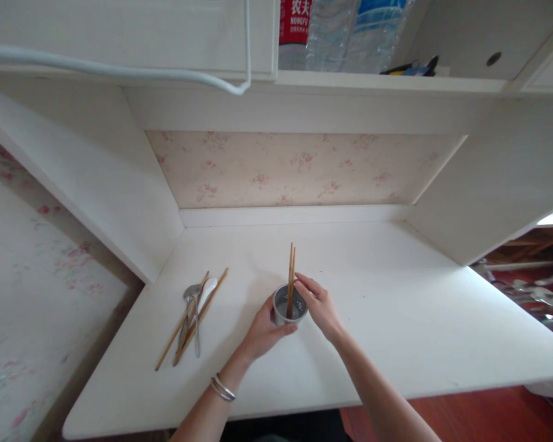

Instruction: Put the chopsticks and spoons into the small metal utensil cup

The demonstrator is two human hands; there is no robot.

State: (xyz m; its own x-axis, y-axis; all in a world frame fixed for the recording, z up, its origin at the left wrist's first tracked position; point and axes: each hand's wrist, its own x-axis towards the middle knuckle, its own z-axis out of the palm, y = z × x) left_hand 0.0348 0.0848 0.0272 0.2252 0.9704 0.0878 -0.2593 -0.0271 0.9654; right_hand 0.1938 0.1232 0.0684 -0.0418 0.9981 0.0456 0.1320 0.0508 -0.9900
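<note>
My left hand [263, 331] is wrapped around a small grey cup [289, 320], thumb along its near side, holding it at the table top. Two wooden chopsticks [291, 270] stand in the cup, nearly upright, their upper ends well above the rim. Beside them on the right is my right hand [317, 302], its fingers stretched toward the chopsticks at the cup's far right rim. No finger visibly wraps round the sticks; whether the fingertips touch them is hard to tell. Left of the cup lie more wooden chopsticks [214, 299], a white spoon [207, 291] and metal spoons [192, 292] in a loose pile.
The white table [373, 331] has side panels and a floral back panel [276, 169]. An overhead shelf [391, 83] carries plastic bottles [350, 37]. A white cable [120, 72] hangs at upper left. Metal utensils [534, 294] are blurred beyond the right panel.
</note>
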